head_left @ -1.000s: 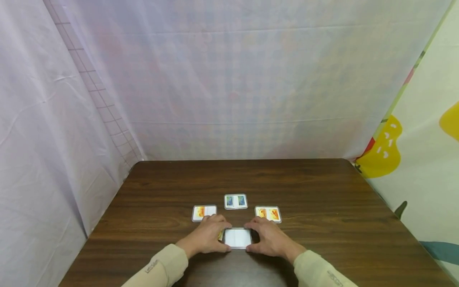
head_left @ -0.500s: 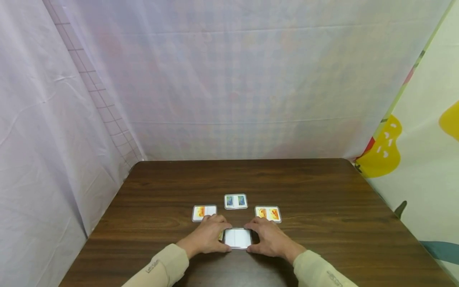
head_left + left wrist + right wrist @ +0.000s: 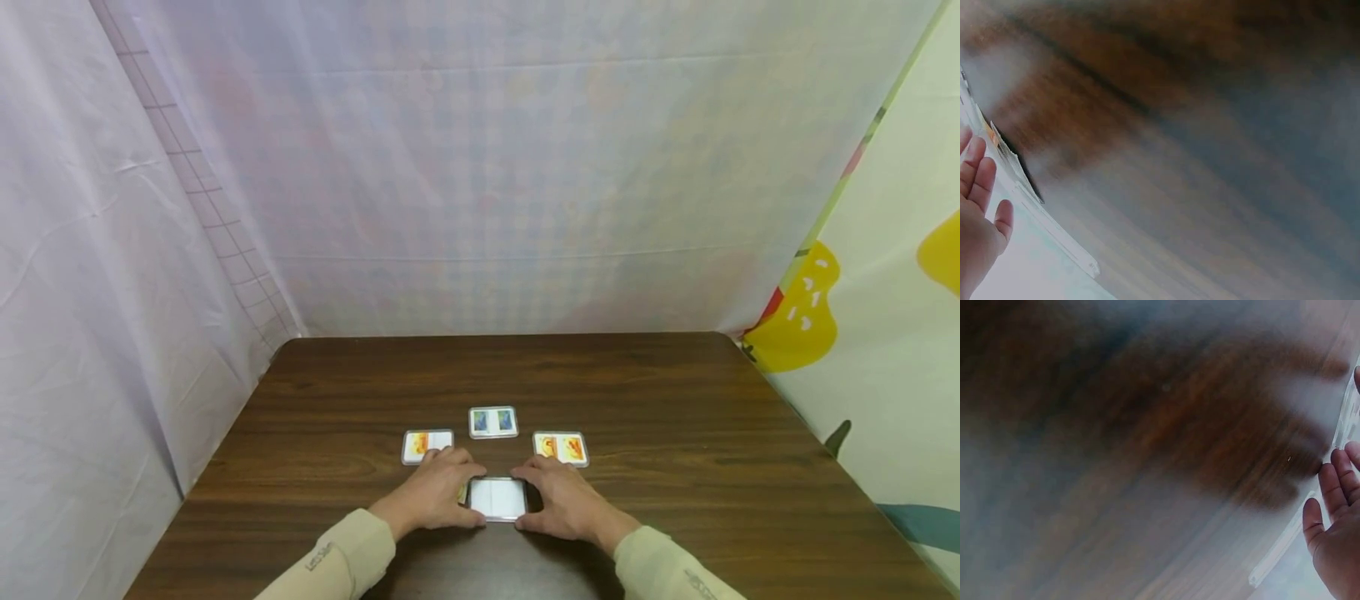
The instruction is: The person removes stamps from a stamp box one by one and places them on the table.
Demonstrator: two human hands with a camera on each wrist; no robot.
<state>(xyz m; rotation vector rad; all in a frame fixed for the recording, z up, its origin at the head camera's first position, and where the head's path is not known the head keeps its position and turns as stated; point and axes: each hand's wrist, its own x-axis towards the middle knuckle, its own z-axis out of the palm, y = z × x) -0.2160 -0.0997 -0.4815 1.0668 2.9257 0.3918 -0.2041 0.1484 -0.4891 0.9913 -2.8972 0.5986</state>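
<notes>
One left hand (image 3: 438, 490) opposite one right hand (image 3: 560, 497), in curved grip on a white card (image 3: 498, 500)

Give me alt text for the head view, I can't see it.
A left hand and right hand hold a flat white case by its opposite ends at a dark table. Beyond it lie three flat cases: the left case with one orange picture, the middle case with two blue-green, the right case with two orange.

Soft light lay evenly on the white curtain (image 3: 487, 167) and wood-grain worktop (image 3: 495, 367), with a dull sheen lower down; both wrist views were dim, hazy and apparently out of focus.
</notes>
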